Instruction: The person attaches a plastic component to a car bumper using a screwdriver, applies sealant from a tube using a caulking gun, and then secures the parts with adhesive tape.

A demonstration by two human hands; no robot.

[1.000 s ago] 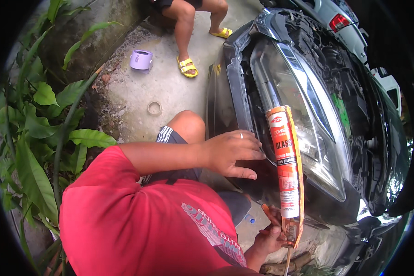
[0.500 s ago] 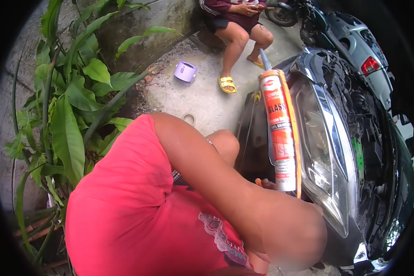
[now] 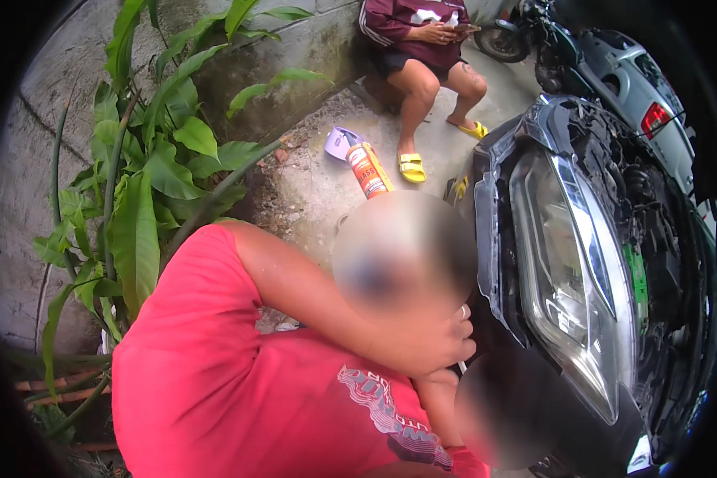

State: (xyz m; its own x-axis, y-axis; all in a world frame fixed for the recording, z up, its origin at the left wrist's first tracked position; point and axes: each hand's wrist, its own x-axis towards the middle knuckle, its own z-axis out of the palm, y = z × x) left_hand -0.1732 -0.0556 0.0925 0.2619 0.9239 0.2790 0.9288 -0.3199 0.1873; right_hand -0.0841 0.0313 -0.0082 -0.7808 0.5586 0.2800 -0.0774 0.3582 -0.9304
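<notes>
My left hand (image 3: 436,341), its fingers curled, is closed in line with an orange and white sealant tube (image 3: 370,174). A thin pale rod (image 3: 462,366) shows below the fingers, like the plunger rod of a caulking gun. The tube leans away to the far left, and a blurred patch hides its lower part. My right forearm (image 3: 440,408) comes up beneath the left hand. The right hand is mostly covered by the left hand and another blur, so its grip is hidden. Right of my hands is a car headlight (image 3: 570,295).
A lilac container (image 3: 338,143) stands on the concrete behind the tube. A seated person in yellow sandals (image 3: 412,167) holds a phone (image 3: 468,28). Leafy plants (image 3: 131,231) line the left wall. The car's exposed front (image 3: 653,263) fills the right, with a motorbike (image 3: 550,52) beyond.
The sealant tube has swung left, from upright beside the headlight to leaning over the concrete near the lilac container. My left arm has dropped lower, and the view has shifted slightly.
</notes>
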